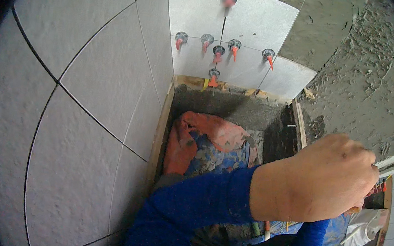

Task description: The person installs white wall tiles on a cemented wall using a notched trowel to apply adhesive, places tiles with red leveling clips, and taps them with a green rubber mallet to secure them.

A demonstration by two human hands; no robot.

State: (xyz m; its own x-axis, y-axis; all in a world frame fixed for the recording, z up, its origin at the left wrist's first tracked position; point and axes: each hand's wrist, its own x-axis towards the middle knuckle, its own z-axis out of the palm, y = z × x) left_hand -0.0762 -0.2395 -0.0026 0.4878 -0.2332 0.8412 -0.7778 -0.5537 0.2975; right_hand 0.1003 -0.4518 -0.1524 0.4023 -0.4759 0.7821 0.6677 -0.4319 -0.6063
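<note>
One bare left hand (pixel 315 179), mine, reaches across in a royal-blue fabric sleeve (pixel 217 194), knuckles up and fingers curled under, so I cannot tell whether they are clamped on something or merely together. My right hand is hidden beneath it; only a second blue sleeve (pixel 311 240) shows, just below the grip, and its fingers I cannot judge either. Anything the two might share would be out of sight behind my left fist. Nearest in view, beyond my knuckles, is a rough grey mortar-coated wall (pixel 357 103); I'd expect it to feel firm and gritty, with no edge to hold. Left of the grip runs a thin pale wooden batten (pixel 300 123), probably light and stiff, best taken along its edges, clear of the silvery nail-like pin (pixel 291 126) beside it. Further left lies a crumpled red-and-blue sheet (pixel 216 130), caked with dirt, likely limp and gritty, easiest pinched at its folded red rim.
</note>
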